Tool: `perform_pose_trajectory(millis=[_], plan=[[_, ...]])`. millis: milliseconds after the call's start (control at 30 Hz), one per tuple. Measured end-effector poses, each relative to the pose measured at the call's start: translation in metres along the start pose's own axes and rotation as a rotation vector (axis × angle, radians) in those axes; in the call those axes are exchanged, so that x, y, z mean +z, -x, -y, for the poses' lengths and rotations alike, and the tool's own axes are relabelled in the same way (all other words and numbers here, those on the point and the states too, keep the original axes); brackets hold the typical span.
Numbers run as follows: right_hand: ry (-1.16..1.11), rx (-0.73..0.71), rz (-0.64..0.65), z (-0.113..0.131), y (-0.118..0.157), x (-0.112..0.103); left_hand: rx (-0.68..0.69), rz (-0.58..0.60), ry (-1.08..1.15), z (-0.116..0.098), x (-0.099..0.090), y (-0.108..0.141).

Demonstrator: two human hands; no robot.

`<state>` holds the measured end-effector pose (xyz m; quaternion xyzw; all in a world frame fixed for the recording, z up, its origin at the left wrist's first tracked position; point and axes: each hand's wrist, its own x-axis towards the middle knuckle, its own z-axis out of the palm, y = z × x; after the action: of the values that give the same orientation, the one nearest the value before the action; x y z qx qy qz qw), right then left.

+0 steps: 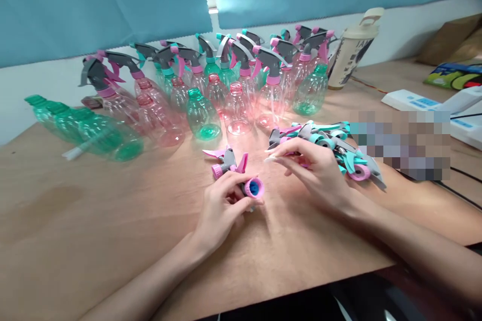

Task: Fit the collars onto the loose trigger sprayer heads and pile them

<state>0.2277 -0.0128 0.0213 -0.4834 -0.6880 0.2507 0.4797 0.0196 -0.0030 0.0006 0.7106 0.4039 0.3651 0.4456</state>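
My left hand (222, 205) is closed around a trigger spray head (254, 188), whose pink collar faces up and shows a blue inside. Just beyond it, another grey and pink spray head (225, 164) lies on the table. To the right, my right hand (318, 170) is pinched, thumb and forefinger close together. Something whitish shows at its fingertips; whether it is a small part or the nails, I cannot make out. Beside and behind that hand is a pile of loose grey, teal and pink spray heads (348, 160).
Green and pink clear bottles (203, 117) stand at the back, many with spray heads on. Several green bottles (98, 132) are at left. A cream tumbler (352, 55), white power strips (414, 102) and a blurred-out patch (402, 145) are at right.
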Motion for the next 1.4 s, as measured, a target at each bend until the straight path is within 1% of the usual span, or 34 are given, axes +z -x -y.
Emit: perform_pose_trajectory(millis=[100, 233, 333, 400, 467, 600, 633, 700, 767, 867, 967, 1000, 1067, 1167, 1333, 1400], plan=[[-0.103, 0.096, 0.077, -0.006, 0.004, 0.009, 0.013, -0.007, -0.001, -0.001, 0.001, 0.001], [-0.342, 0.285, 0.193, -0.010, 0.005, 0.019, 0.031, 0.002, -0.003, 0.000, 0.001, 0.001], [-0.421, 0.373, 0.241, -0.012, 0.003, 0.021, 0.047, 0.010, -0.021, 0.001, 0.000, 0.001], [-0.454, 0.411, 0.229, -0.013, 0.001, 0.022, 0.062, 0.008, -0.030, 0.001, -0.001, 0.001], [-0.504, 0.440, 0.189, -0.014, 0.000, 0.022, 0.088, -0.004, -0.042, -0.001, 0.000, 0.003], [-0.564, 0.466, 0.092, -0.017, -0.001, 0.020, 0.191, -0.015, -0.070, -0.008, 0.003, 0.012], [-0.566, 0.484, 0.086, -0.018, -0.002, 0.020, 0.218, -0.006, -0.073, -0.010, 0.005, 0.014], [-0.573, 0.527, 0.113, -0.021, -0.004, 0.017, 0.249, 0.028, -0.067, -0.011, 0.007, 0.018], [-0.565, 0.541, 0.139, -0.023, -0.007, 0.013, 0.238, 0.066, -0.054, -0.011, 0.008, 0.019], [-0.555, 0.501, 0.093, -0.019, -0.011, 0.007, 0.179, 0.081, -0.030, -0.007, 0.007, 0.018], [-0.576, 0.425, 0.066, -0.007, -0.012, -0.001, 0.129, 0.058, 0.004, -0.005, 0.005, 0.014], [-0.573, 0.400, 0.079, -0.002, -0.012, -0.003, 0.110, 0.051, 0.020, -0.005, 0.005, 0.013], [-0.538, 0.368, 0.147, 0.009, -0.011, -0.006, 0.065, 0.043, 0.052, -0.005, 0.004, 0.011], [-0.421, 0.299, 0.237, 0.020, -0.007, -0.004, 0.010, 0.039, 0.088, -0.006, 0.004, 0.009], [-0.147, 0.079, 0.296, 0.027, -0.001, 0.005, -0.016, 0.066, 0.075, -0.006, 0.004, 0.007], [-0.065, -0.018, 0.287, 0.027, 0.000, 0.006, -0.037, 0.067, 0.089, -0.006, 0.004, 0.007]])
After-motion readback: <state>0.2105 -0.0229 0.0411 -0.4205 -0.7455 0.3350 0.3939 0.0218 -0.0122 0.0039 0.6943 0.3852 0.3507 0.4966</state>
